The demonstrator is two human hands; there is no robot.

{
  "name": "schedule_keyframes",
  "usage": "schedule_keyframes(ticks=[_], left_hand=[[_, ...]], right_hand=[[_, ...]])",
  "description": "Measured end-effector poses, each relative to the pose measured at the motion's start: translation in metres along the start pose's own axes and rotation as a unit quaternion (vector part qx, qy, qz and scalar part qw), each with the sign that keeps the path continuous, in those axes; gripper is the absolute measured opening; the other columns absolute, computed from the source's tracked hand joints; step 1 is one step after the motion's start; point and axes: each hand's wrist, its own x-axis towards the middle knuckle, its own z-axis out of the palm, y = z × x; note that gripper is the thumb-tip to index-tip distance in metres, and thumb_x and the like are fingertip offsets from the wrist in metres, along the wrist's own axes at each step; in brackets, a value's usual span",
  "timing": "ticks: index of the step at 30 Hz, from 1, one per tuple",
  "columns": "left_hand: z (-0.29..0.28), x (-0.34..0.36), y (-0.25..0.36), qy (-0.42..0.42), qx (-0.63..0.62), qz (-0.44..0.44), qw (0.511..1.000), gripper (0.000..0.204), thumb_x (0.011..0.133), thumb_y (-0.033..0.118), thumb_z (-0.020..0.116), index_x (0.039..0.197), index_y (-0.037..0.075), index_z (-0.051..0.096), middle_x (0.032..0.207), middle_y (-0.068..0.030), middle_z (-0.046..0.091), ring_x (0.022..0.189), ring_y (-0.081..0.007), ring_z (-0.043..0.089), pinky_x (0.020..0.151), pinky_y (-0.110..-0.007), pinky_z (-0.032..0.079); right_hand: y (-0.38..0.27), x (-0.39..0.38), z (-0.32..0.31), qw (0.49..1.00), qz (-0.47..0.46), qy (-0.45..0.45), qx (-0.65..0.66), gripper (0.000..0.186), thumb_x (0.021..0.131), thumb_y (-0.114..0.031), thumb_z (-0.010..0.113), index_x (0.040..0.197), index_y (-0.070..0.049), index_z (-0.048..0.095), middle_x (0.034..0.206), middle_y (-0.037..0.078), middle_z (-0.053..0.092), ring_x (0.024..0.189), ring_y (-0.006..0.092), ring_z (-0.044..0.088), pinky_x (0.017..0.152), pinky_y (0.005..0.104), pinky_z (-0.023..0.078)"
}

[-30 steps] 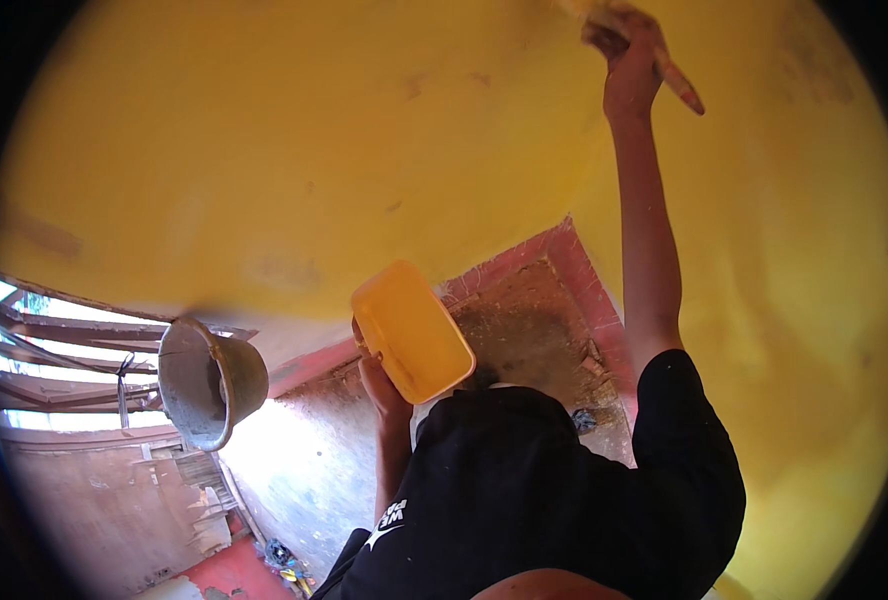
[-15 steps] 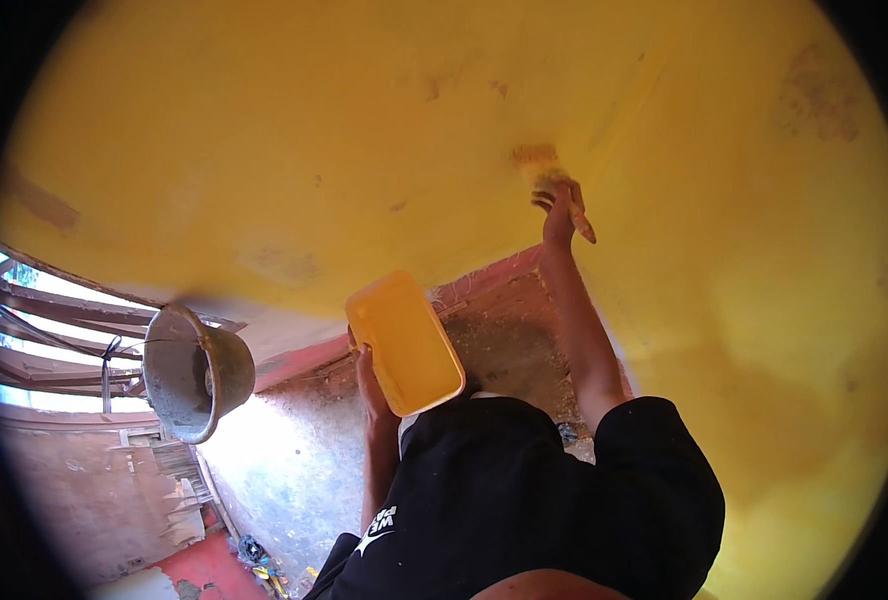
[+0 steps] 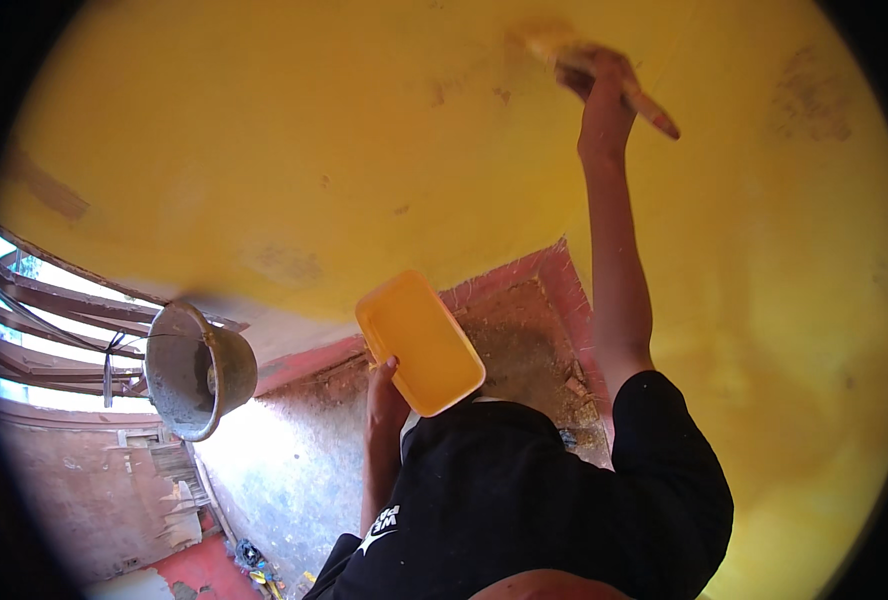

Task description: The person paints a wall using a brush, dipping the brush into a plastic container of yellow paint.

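High on the yellow wall (image 3: pixel 364 120), my right hand (image 3: pixel 600 82) is wrapped round a paintbrush (image 3: pixel 650 112). Its bristles, smeared by motion, point up and left and seem to touch the wall near a darker smudge; the orange-tipped handle sticks out below my fist. In front of my body, at its left, my left hand (image 3: pixel 388 385) grips a rectangular yellow-orange plastic tub (image 3: pixel 426 345) by its left side. The thumb lies over the rim, and the other fingers are hidden behind the tub. The tub is tilted, its yellow inside showing.
A grey bucket (image 3: pixel 234 372) hangs on its side by wire at the slatted window opening (image 3: pixel 64 330) on the left. A red-painted band (image 3: pixel 509 277) runs along the wall's foot above the dirty floor (image 3: pixel 304 450). Small litter (image 3: pixel 254 560) lies at the lower left.
My right hand has moved up the wall with the paintbrush, the arm stretching further. My left hand and the tub have shifted slightly to the right.
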Motion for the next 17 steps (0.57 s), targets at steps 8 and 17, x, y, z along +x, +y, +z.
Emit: schedule_keyframes(ticks=[8, 17], left_hand=[[-0.014, -0.001, -0.013, -0.041, -0.049, 0.0, 0.998, 0.062, 0.087, 0.028, 0.062, 0.138, 0.001, 0.04, 0.13, -0.0159, 0.055, 0.119, -0.0312, 0.055, 0.101, -0.044, 0.046], [-0.006, -0.012, -0.008, -0.008, -0.04, -0.003, 0.999, 0.066, 0.086, 0.032, 0.063, 0.139, 0.0, 0.039, 0.131, -0.0162, 0.054, 0.119, -0.0311, 0.055, 0.102, -0.042, 0.045]], right_hand=[[0.049, -0.037, -0.009, 0.998, 0.032, 0.018, 0.048, 0.023, 0.097, -0.021, 0.048, 0.106, -0.001, 0.055, 0.092, 0.013, 0.066, 0.081, 0.0227, 0.067, 0.077, 0.0337, 0.055], [0.185, -0.179, -0.083, 0.986, 0.165, 0.023, 0.004, 0.021, 0.093, -0.022, 0.057, 0.104, -0.004, 0.055, 0.093, 0.012, 0.065, 0.08, 0.0208, 0.065, 0.076, 0.0363, 0.055]])
